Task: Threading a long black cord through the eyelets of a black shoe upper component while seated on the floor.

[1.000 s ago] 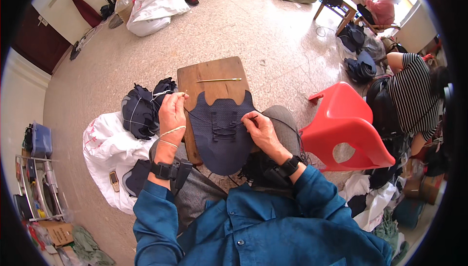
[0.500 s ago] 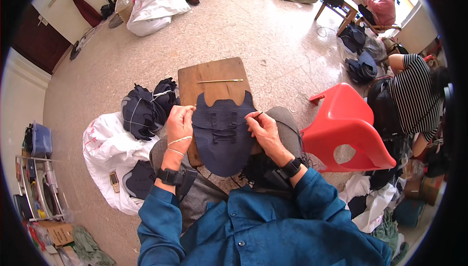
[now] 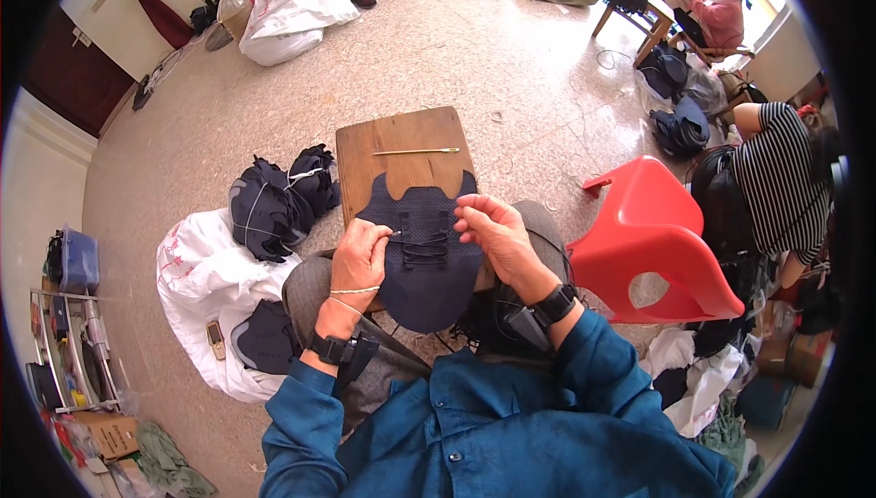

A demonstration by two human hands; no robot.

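A dark navy shoe upper (image 3: 429, 293) lies flat over the near part of a wooden stool (image 3: 401, 133), between my knees. Black lace (image 3: 425, 250) crosses in rows between its two lines of eyelets. My left hand (image 3: 359, 256) is closed in a pinch over the left part of the upper, with a small pale tip, apparently the lace end, showing at its fingertips beside the left eyelets. Over the right edge, my right hand (image 3: 497, 233) has its fingers loosely curled and apart, with nothing visible between them. A thin rod-like tool (image 3: 415, 150) rests on the stool's far half.
Tied bundles of dark uppers (image 3: 265, 206) and a white sack (image 3: 219, 261) with a phone (image 3: 215, 341) on it lie to my left. A red plastic chair (image 3: 652, 243) stands close on the right, beside a person in a striped shirt (image 3: 776, 179).
My left hand has moved right and inward from the upper's left edge to the left eyelets. My right hand has let go of the dark lace it pinched, and its fingers have loosened.
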